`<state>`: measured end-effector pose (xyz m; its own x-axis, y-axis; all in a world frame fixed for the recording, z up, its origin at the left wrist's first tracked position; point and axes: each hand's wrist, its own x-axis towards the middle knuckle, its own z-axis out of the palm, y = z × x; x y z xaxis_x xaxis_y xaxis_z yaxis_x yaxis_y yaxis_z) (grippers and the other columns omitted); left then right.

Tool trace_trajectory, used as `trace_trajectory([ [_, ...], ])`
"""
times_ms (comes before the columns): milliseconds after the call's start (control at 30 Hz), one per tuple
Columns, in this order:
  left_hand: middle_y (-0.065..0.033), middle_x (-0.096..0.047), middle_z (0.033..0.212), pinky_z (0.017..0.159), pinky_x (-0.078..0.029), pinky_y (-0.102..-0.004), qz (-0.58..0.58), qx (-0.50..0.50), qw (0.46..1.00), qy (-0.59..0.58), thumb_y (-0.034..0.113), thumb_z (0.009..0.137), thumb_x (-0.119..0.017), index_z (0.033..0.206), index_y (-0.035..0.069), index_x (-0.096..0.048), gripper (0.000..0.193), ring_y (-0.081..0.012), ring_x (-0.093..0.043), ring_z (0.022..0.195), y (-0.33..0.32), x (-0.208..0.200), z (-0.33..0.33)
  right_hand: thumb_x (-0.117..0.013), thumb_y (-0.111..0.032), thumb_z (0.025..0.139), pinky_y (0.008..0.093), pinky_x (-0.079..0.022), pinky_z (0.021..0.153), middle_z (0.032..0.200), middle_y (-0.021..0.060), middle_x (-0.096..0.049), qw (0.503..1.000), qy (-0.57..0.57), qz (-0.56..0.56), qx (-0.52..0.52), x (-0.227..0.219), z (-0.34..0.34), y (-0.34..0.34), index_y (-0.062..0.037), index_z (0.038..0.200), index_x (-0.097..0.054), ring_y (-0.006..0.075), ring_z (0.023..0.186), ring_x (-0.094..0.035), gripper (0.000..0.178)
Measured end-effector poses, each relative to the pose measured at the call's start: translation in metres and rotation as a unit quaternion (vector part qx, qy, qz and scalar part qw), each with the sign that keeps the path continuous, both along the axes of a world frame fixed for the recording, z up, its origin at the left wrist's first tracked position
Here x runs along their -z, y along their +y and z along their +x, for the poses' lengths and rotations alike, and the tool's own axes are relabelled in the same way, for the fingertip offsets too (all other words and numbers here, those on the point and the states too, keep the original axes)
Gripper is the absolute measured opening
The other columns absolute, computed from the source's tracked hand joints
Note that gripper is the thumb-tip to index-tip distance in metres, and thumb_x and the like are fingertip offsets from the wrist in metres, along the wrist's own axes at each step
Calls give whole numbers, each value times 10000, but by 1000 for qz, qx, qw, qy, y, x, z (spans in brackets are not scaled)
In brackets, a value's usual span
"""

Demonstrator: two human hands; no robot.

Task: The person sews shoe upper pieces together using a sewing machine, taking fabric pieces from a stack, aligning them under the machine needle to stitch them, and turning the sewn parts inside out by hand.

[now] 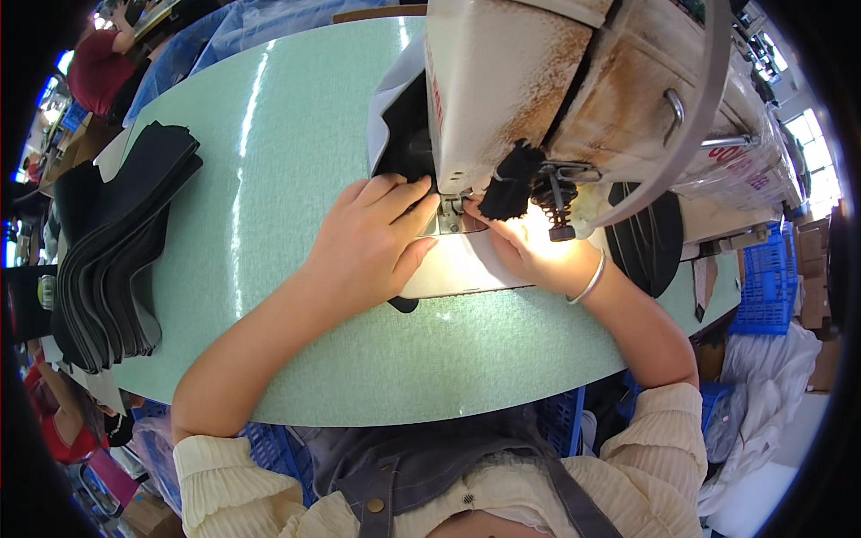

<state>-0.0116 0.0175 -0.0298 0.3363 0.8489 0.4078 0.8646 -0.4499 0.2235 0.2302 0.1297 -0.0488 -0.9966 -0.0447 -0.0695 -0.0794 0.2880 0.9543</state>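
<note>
A white sewing machine [502, 90] with brown stains stands over the table, its metal presser foot [451, 215] between my two hands. My left hand [372, 238] is closed on the edge of a black sheet piece [408, 134], its fingertips just left of the foot. The piece runs back beside the machine, with a pale grey side showing. From the right, my right hand [538, 251] reaches up to the foot, fingers together; glare from the machine's lamp and the machine head hide part of them, and what they hold is hidden.
A stack of black cut pieces [117, 242] lies on the left of the pale green table [296, 117]. More black pieces [646, 238] lie right of the machine. Blue crates [767, 278] stand at the right. Other people, one in a dark red top [99, 72], are at the far left.
</note>
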Motion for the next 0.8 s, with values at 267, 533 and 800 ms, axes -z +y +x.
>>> trace_trajectory([
  [267,-141,-627,1246,932,-456,-406,4,0,1000,10,221,830,-714,1178,-22,-646,430,-285,-560,1116,3,2,-2,-488,-129,958,310,-536,829,1011,76,-570,769,240,-589,-61,-1,-17,5,-28,1050,-569,170,913,-603,159],
  [533,-131,-626,1234,922,-468,-418,-12,-1,1000,-2,224,837,-707,1167,4,-654,401,-288,-562,1123,2,-1,-2,-540,-50,897,326,-498,973,1199,124,-657,952,65,-291,75,-9,-16,-2,26,1281,-571,239,1112,-637,392],
  [800,-137,-613,1252,922,-468,-420,-12,-1,1000,-3,219,838,-696,1208,-9,-620,441,-294,-555,1142,1,7,-3,-537,-77,908,336,-519,935,1200,138,-639,924,87,-369,52,-4,-10,0,-18,1291,-569,244,1088,-643,389],
])
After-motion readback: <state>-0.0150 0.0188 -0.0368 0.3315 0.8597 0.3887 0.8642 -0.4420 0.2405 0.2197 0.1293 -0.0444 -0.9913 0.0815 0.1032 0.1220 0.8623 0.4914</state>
